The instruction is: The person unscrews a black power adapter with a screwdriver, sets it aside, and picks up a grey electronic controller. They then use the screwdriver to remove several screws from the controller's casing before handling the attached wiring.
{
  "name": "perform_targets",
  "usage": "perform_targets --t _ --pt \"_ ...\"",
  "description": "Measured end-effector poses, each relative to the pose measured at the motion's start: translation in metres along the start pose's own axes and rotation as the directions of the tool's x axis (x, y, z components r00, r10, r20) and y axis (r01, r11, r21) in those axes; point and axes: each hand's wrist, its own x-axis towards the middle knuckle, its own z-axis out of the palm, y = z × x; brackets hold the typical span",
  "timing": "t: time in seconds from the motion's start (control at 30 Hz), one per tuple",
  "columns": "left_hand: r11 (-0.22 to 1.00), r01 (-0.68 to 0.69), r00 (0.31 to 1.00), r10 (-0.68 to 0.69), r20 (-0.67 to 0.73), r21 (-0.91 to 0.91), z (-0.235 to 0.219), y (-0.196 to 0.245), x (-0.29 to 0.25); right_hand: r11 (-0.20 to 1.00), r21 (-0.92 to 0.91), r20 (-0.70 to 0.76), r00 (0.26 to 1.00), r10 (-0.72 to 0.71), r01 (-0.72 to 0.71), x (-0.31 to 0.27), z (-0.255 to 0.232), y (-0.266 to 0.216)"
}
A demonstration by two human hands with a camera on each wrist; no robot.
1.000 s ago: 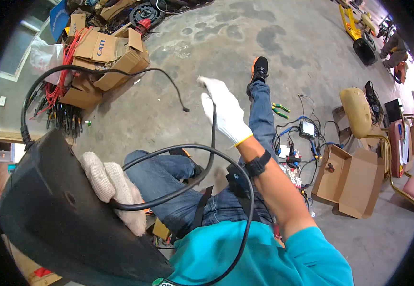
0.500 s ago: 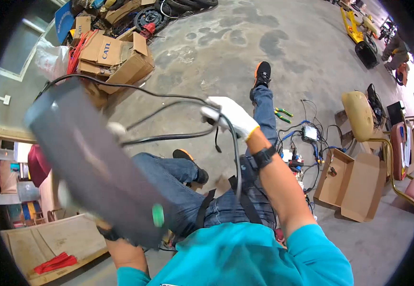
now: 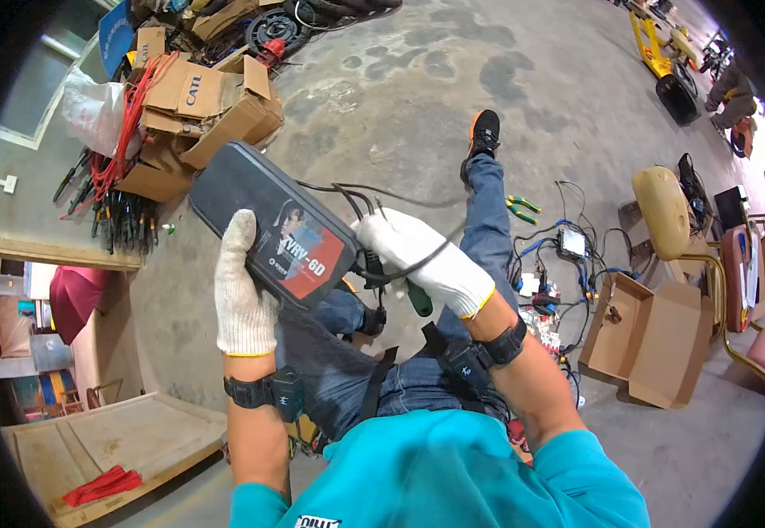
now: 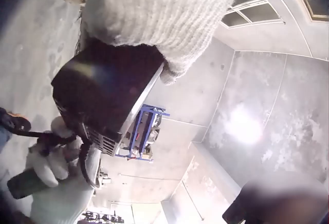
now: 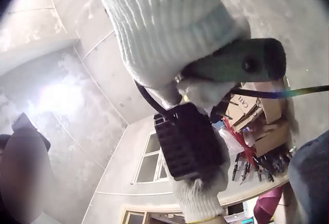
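A black charger-like box [image 3: 307, 233], with a printed label, slants above my lap. My gloved left hand [image 3: 246, 304] grips its near side, thumb along the face by the label. In the left wrist view, the box's slotted end [image 4: 100, 139] points toward the other hand. My gloved right hand [image 3: 426, 260] is right at the cable end, holding black cable [image 3: 409, 271] together with a dark green tool handle [image 5: 239, 62]. That handle sticks out below the glove; its working end is hidden. Slots of the box [image 5: 187, 139] also show in the right wrist view.
Green-handled pliers [image 3: 523, 209] lie on the floor beyond my right leg, near wired electronics [image 3: 573, 245]. An open cardboard box [image 3: 668, 339] is at right. Torn cartons [image 3: 193, 97] and red cords [image 3: 127, 132] stand at upper left; a wooden board [image 3: 153, 422] at lower left.
The box has come down from close to the camera and turned so its label shows. My right hand has come next to its cable end; the big cable loops are drawn in.
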Motion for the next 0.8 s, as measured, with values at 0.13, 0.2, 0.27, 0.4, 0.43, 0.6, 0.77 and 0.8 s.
perform_targets --t 0.13,0.2,0.27,0.4,0.43,0.6,0.77,0.8 --pt "0.999 0.041 0.999 -0.041 0.005 -0.012 -0.003 -0.003 -0.002 0.965 -0.103 -0.061 0.966 -0.25 0.243 0.008 0.006 0.024" --pt "0.999 0.05 0.998 -0.05 0.04 0.007 -0.01 -0.01 -0.003 0.932 -0.166 -0.026 0.943 -0.331 0.323 0.013 0.007 0.032" --pt "0.99 0.118 0.986 -0.106 0.13 -0.082 -0.01 -0.018 -0.006 0.938 -0.118 -0.022 0.944 -0.329 0.325 0.002 0.009 0.019" --pt "0.897 0.312 0.922 -0.206 0.328 -0.314 -0.031 -0.031 -0.005 0.98 0.031 -0.01 0.98 -0.197 0.197 0.002 0.014 0.008" --pt "0.891 0.306 0.927 -0.198 0.318 -0.336 -0.034 -0.035 -0.009 0.98 0.029 -0.023 0.981 -0.194 0.195 0.005 0.014 0.012" --pt "0.952 0.17 0.956 -0.097 0.276 -0.255 -0.052 -0.05 -0.013 0.958 -0.152 -0.133 0.956 -0.262 0.242 0.017 0.008 0.021" --pt "0.961 0.132 0.939 -0.043 0.341 -0.243 -0.074 -0.06 -0.016 0.947 -0.28 -0.058 0.982 -0.18 0.157 0.018 0.006 0.018" --pt "0.963 0.137 0.945 -0.058 0.321 -0.232 -0.078 -0.058 -0.015 0.94 -0.294 -0.047 0.98 -0.196 0.174 0.015 0.006 0.016"
